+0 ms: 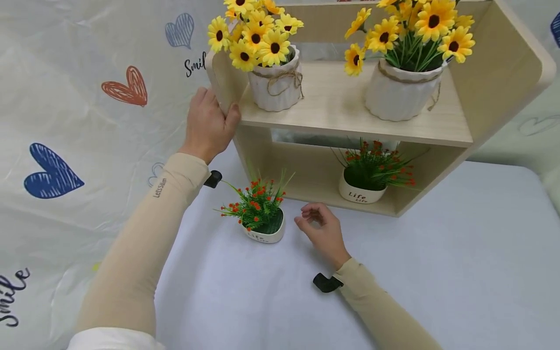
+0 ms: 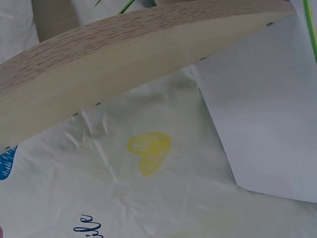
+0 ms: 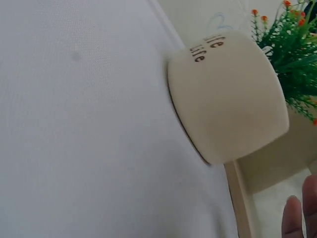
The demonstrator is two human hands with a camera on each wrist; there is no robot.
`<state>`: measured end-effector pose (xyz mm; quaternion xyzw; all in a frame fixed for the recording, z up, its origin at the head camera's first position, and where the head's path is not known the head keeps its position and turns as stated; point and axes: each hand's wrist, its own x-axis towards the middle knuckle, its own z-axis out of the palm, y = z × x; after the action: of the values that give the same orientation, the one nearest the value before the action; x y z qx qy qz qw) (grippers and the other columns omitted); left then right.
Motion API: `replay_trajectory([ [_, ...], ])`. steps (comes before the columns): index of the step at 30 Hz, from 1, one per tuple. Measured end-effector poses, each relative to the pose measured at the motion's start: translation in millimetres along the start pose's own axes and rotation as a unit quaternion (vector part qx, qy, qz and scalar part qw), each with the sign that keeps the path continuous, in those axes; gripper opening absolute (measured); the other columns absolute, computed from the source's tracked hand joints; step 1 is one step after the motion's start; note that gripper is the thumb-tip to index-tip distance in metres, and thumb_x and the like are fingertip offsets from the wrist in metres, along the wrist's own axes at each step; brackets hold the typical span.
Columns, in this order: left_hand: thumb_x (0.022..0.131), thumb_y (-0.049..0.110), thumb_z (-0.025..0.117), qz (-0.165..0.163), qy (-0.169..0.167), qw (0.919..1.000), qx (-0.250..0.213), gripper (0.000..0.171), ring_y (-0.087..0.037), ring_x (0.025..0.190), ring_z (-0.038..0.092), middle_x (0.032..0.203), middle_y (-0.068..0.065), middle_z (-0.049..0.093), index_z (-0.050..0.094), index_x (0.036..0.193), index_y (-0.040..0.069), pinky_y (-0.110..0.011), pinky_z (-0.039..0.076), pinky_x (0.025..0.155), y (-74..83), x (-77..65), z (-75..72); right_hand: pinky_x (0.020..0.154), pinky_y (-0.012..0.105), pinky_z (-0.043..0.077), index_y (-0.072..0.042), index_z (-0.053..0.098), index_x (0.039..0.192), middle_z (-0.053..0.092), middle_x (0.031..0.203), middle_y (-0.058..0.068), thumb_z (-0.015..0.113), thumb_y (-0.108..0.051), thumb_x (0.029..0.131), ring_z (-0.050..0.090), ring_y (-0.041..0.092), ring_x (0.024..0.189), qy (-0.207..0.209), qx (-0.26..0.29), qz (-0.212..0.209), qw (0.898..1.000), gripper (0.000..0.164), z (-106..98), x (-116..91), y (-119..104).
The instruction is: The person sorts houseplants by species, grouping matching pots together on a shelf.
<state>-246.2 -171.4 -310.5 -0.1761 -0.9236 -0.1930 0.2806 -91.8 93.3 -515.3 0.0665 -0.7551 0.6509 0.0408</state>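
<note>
My left hand [image 1: 210, 121] grips the left side panel of a two-tier wooden shelf [image 1: 332, 127], thumb over the front edge; in the left wrist view that panel [image 2: 124, 54] crosses the top. My right hand [image 1: 323, 231] hovers with loosely bent fingers and nothing between them, just right of a small white pot [image 1: 271, 234] of red-flowered greenery standing on the table before the shelf. In the right wrist view this pot [image 3: 228, 99], marked "Life", is close by, with fingertips [image 3: 292, 218] at the lower right corner.
Two white pots of yellow daisies, a left one [image 1: 275, 87] and a right one [image 1: 395, 95], stand on the upper tier. Another "Life" pot [image 1: 360, 193] with red flowers sits at the lower tier's right. A heart-printed cloth [image 1: 87, 121] hangs behind the white table [image 1: 472, 262].
</note>
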Motion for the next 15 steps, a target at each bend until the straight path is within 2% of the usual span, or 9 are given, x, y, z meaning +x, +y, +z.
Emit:
replay_trajectory([
  [5, 0.098, 0.045, 0.031, -0.009, -0.006, 0.9999, -0.002, 0.062, -0.037, 0.099, 0.049, 0.122, -0.019, 0.069, 0.060, 0.129, 0.000, -0.047, 0.039, 0.089, 1.5, -0.7, 0.5, 0.098, 0.042, 0.055, -0.001, 0.057, 0.130, 0.062, 0.131, 0.017, 0.085, -0.015, 0.081, 0.064, 0.028, 0.113, -0.059, -0.014, -0.001, 0.998, 0.058, 12, 3, 3],
  [9, 0.097, 0.046, 0.031, -0.014, -0.007, 0.9999, -0.004, 0.063, -0.037, 0.099, 0.049, 0.123, -0.019, 0.069, 0.060, 0.131, 0.001, -0.046, 0.039, 0.089, 1.7, -0.6, 0.7, 0.101, 0.045, 0.052, -0.008, 0.049, 0.140, 0.054, 0.144, 0.009, 0.089, -0.024, 0.078, 0.060, 0.027, 0.121, -0.081, -0.036, 0.012, 0.996, 0.075, 21, 4, 7],
  [15, 0.097, 0.046, 0.031, -0.012, -0.001, 0.9999, -0.006, 0.063, -0.038, 0.096, 0.048, 0.119, -0.021, 0.070, 0.061, 0.127, -0.001, -0.047, 0.039, 0.087, 1.2, -0.1, 1.7, 0.103, 0.045, 0.049, -0.013, 0.043, 0.146, 0.050, 0.147, 0.003, 0.094, -0.031, 0.071, 0.056, 0.024, 0.124, -0.102, -0.047, 0.026, 0.993, 0.092, 34, 6, 11],
])
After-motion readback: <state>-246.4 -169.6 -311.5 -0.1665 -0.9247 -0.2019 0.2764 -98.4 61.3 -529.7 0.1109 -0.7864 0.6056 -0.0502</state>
